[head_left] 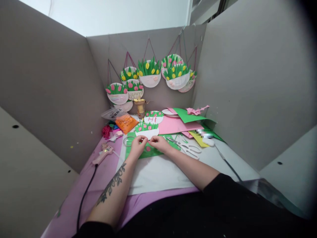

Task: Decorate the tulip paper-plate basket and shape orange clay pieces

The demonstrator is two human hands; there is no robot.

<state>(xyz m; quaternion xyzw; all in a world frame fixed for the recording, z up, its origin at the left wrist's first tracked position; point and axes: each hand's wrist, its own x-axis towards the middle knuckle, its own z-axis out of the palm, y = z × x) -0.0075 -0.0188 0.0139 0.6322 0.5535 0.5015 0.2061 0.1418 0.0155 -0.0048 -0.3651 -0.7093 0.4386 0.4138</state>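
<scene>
My left hand (139,145) and my right hand (159,144) meet at the fingertips over a green sheet (131,152). Both are closed in a pinch, and the fingers hide most of whatever small piece lies between them. Under them on the sheet rests a round pink paper piece (148,148). Just beyond the fingers lies a white half-plate basket (147,133) with green paper leaves and pink tulips. White-handled scissors (192,150) lie to the right of my right hand. A round metal ring (128,141), perhaps a scissor handle, is left of my left hand.
A pink glue gun (104,154) with a black cord lies at left. Behind it are an orange clay bag (126,123) and red yarn (106,131). Pink card (173,125) and green card (190,115) lie at back right. Finished plate baskets (150,79) hang on the grey panel.
</scene>
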